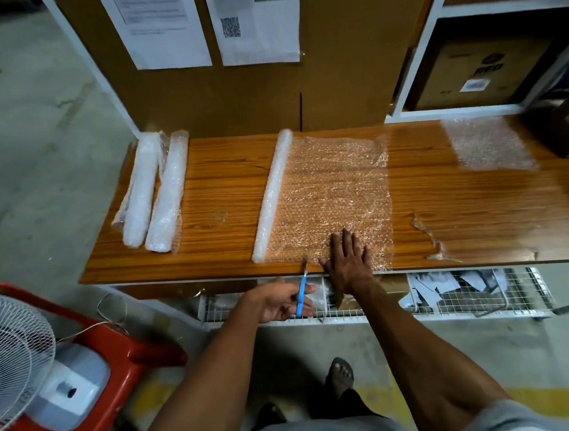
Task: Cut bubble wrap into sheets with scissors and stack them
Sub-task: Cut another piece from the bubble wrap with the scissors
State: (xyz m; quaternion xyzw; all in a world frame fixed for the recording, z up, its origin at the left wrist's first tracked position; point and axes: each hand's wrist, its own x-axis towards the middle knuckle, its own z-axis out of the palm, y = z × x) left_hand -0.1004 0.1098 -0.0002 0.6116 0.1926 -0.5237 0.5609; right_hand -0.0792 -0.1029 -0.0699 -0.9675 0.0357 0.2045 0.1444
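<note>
Bubble wrap [325,191] is lying light and floppy; I'm pinning it flat with my right hand [347,261], left hand [280,301] gripping scissors [303,291].

Two bare arms reach forward, one hand flat and one hand gripping.

The right hand [347,261] lies palm down with its fingers straight and slightly spread, pointing away from the body, and the forearm behind it runs back to the lower right, where a grey sleeve shows. The left hand [280,301] is lower and nearer the body, turned partly palm up, its fingers curled around the blue handles of the scissors [302,291]. The left forearm is bare.
</note>
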